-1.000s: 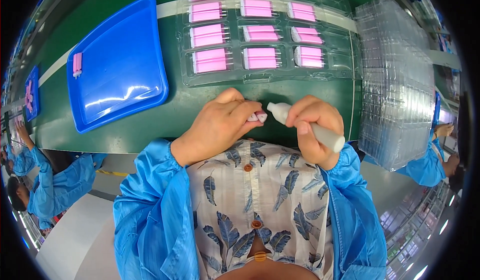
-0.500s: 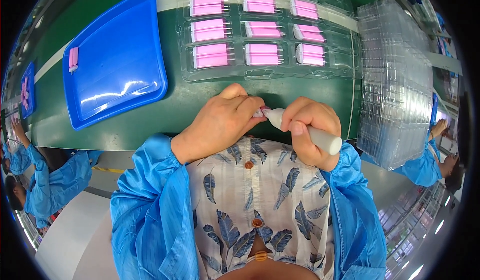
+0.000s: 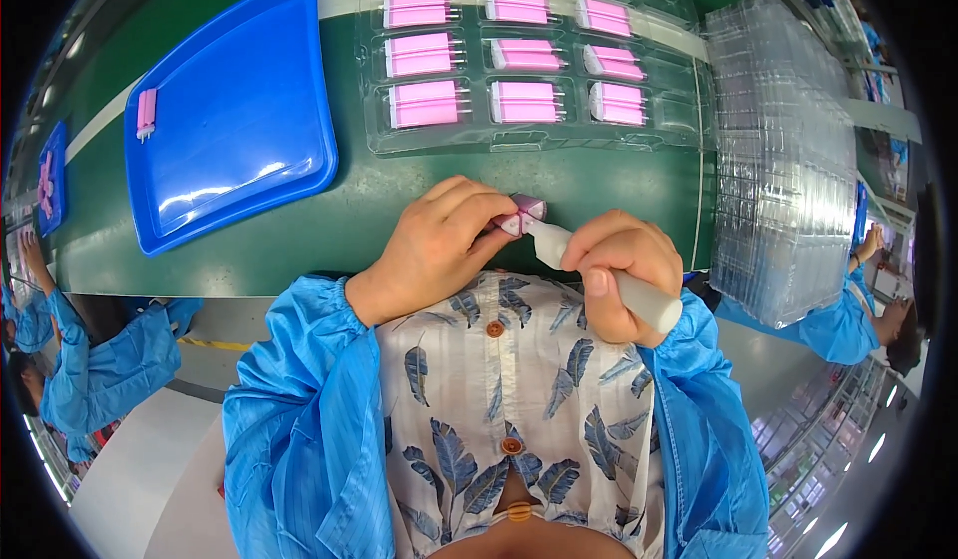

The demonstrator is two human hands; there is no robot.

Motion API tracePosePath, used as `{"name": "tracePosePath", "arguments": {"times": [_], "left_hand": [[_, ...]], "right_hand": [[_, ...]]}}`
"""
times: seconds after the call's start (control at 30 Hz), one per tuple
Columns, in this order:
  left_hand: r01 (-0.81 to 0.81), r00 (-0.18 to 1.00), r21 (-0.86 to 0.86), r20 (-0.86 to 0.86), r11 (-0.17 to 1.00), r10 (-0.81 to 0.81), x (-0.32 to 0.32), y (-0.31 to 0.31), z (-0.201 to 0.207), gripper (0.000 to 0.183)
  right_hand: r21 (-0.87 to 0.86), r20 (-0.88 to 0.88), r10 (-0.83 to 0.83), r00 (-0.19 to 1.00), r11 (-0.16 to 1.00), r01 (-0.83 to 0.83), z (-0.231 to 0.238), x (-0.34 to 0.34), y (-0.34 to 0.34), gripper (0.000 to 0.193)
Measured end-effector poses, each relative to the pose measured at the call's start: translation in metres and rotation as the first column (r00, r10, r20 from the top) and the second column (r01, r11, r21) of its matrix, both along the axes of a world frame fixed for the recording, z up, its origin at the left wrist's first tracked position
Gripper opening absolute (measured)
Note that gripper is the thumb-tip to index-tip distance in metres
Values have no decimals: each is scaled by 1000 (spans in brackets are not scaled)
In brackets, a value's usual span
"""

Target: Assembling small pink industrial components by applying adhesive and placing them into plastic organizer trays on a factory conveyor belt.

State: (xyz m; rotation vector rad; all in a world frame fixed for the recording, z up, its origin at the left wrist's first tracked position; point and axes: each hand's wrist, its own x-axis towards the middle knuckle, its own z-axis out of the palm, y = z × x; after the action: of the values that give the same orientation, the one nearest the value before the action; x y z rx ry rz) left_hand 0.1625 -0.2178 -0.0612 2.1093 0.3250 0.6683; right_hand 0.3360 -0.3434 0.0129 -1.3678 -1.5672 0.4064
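My left hand is closed, pinching a small pink part with a whitish end above the green bench. Fingers and thumb cover much of that part. Wrapped in my right hand is a white squeeze bottle, tilted, its narrow tip touching or nearly touching the whitish end. Beyond my hands lies a clear plastic tray with pockets. Several pink rectangular pieces with white ends and thin metal pins lie in those pockets; a few far pockets at the right hold none.
A blue tray at the left holds one pink piece near its left rim. Stacked clear trays rise at the right. A smaller blue tray with pink pieces is farther left. People in blue sleeves sit on both sides.
The pink part has turned in my left fingers, and more of it and its whitish end shows. The bottle stays at its end, my right hand slightly lower.
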Motion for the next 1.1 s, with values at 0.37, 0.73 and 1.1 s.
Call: {"name": "tracePosePath", "arguments": {"times": [0.37, 0.73, 1.1], "left_hand": [[-49, 997, -54, 51, 997, 51, -2, -4, 4, 28], [-78, 996, 27, 40, 997, 77, -5, -9, -5, 32], [-76, 994, 72, 78, 995, 70, -3, -6, -3, 38]], "right_hand": [[-89, -10, -4, 1000, 996, 4, -5, -6, 6, 13], [-11, 22, 5, 1000, 1000, -5, -5, -13, -4, 14], [11, 46, 27, 999, 1000, -28, -4, -14, 3, 14]]}}
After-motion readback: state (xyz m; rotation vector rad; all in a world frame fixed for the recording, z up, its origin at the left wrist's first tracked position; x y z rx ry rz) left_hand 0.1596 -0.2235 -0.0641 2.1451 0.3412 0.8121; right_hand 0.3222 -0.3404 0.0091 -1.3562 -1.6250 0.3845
